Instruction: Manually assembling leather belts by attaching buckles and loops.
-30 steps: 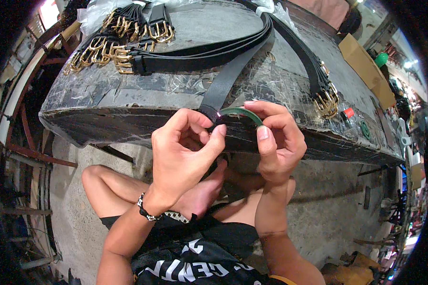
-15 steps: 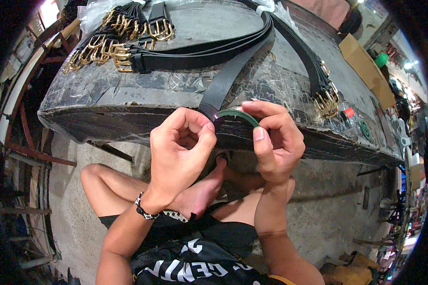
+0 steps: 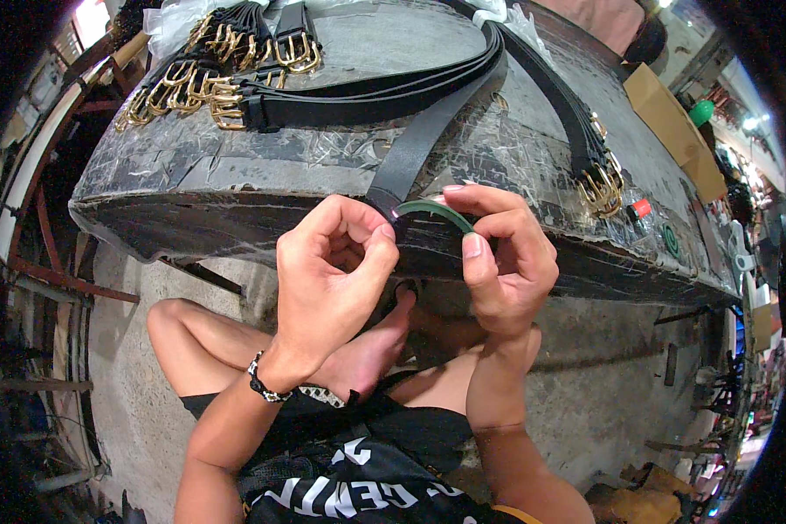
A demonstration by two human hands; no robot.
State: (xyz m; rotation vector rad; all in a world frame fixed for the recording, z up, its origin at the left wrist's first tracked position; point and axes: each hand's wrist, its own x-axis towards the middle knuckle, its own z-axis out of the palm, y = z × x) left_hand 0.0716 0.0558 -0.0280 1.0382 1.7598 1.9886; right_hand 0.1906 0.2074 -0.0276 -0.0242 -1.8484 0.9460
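Observation:
A black leather belt strap [image 3: 415,148] hangs over the table's near edge, and my left hand [image 3: 332,271] pinches its end between thumb and index finger. My right hand [image 3: 511,258] is closed on a thin green curved strip [image 3: 441,210], holding it between thumb and fingers. The strip's left end meets the strap end just by my left fingertips; a small pinkish glint shows there. Whether the two are joined, I cannot tell. Several more black belts [image 3: 367,100] lie bundled behind, their gold buckles [image 3: 227,109] at the left.
The worn grey table [image 3: 323,166] spans in front of my legs. More belts with gold buckles [image 3: 601,188] hang toward the right. Near them lie a red-capped item [image 3: 641,208] and a green coil [image 3: 670,239]. A cardboard box [image 3: 672,131] stands at the far right.
Almost nothing differs. My right thumb and the green strip have shifted very slightly; both hands keep their grips.

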